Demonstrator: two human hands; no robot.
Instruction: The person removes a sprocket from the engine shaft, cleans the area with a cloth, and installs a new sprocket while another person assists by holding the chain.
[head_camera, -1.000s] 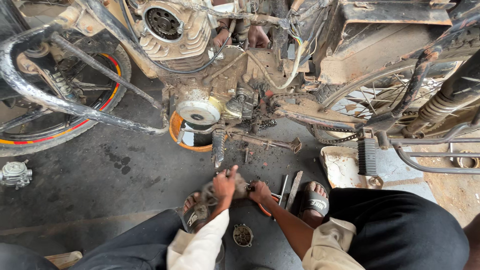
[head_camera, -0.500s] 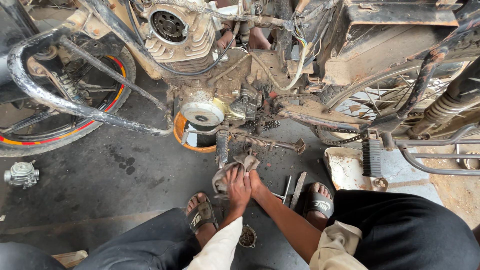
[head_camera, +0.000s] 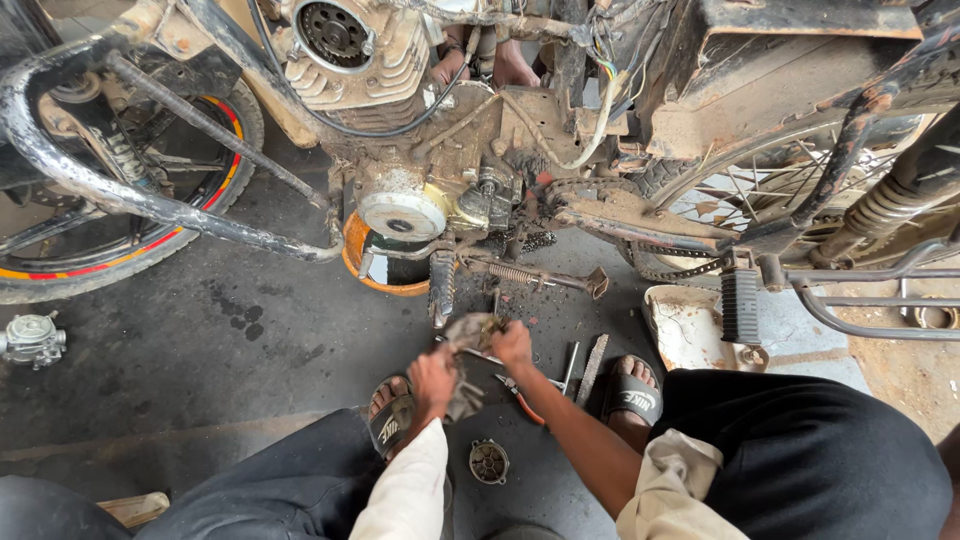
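A dirty grey crumpled rag (head_camera: 465, 345) sits bunched between my hands, low over the dark oily concrete floor (head_camera: 200, 340) just below the motorcycle engine (head_camera: 400, 150). My left hand (head_camera: 432, 380) clenches its lower folds; my right hand (head_camera: 512, 345) grips its upper edge. Red-handled pliers (head_camera: 520, 398) lie just beside my right wrist, a small round metal cover (head_camera: 489, 462) nearer me.

packages: none | labels: none | signs: none | screens: none in view
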